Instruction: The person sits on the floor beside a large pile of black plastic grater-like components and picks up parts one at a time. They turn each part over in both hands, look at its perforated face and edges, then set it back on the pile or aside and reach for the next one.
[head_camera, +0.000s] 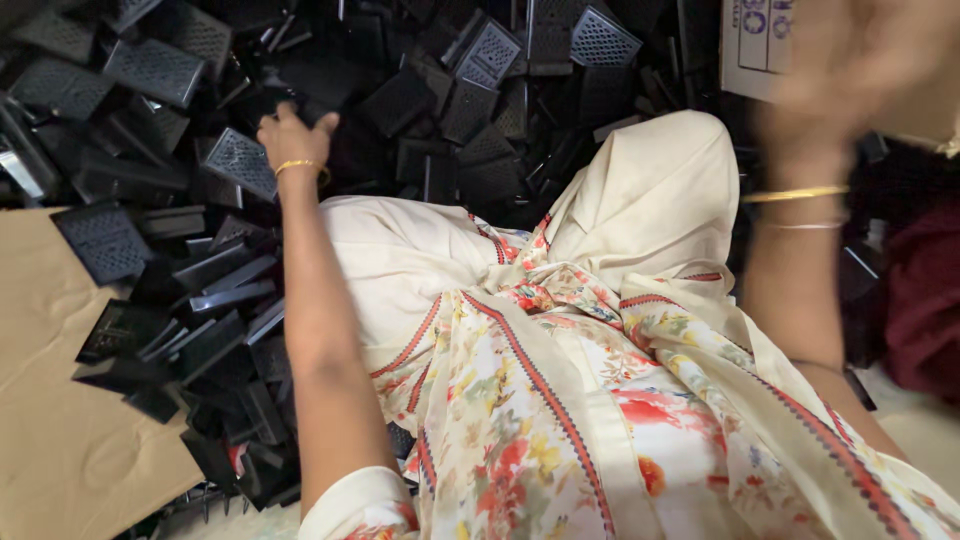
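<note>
My left hand (292, 135) reaches out into a big heap of black plastic perforated parts (420, 100), its fingers curled on or around one dark piece that I cannot make out clearly. A gold bangle sits on that wrist. My right hand (850, 65) is raised at the upper right, blurred, with fingers spread and nothing seen in it; two thin bangles ring its wrist. My knees in cream cloth with a floral scarf (560, 380) fill the middle.
Flat brown cardboard (50, 400) lies at the left under the heap's edge. A cardboard box (752, 45) stands at the top right. Dark maroon cloth (925, 300) is at the right edge.
</note>
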